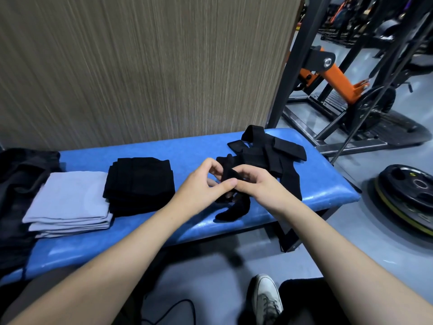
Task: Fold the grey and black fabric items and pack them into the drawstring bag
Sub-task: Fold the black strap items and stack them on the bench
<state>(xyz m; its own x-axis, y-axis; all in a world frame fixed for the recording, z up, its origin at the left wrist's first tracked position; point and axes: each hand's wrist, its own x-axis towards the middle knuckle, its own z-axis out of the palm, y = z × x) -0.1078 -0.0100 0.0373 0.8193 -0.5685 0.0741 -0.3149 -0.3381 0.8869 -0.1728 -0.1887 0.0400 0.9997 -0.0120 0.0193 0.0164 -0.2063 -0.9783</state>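
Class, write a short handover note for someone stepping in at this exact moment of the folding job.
Left hand and right hand both pinch a black strap piece above the blue bench.
Done: folded grey stack and folded black stack lie side by side on the bench.
Left: loose black pile behind the hands is unfolded. Dark fabric at far left may be the bag; nothing visibly packed.

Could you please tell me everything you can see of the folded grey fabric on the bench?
The folded grey fabric is a pale grey, soft-looking cloth folded into a neat, roughly square stack with several layered edges showing at its near side. It lies flat on the blue padded bench, left of a folded black stack, its left edge against dark fabric. Neither hand touches it.
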